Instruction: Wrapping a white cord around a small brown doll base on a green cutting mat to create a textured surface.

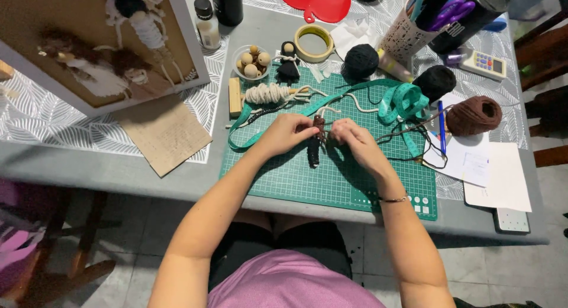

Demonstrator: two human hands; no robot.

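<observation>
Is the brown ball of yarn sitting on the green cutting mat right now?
No. The brown yarn ball lies on white paper right of the green cutting mat, off its edge.

A grey table (89, 166) is covered at the back by a leaf-patterned cloth (41, 115). A green cutting mat (331, 178), a cardboard piece (164, 133) and white papers (497, 175) are laid on it.

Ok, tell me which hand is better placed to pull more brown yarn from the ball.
Right hand, probably: the brown yarn ball lies on its side. The left hand pinches the small dark yarn doll, farther away.
</observation>
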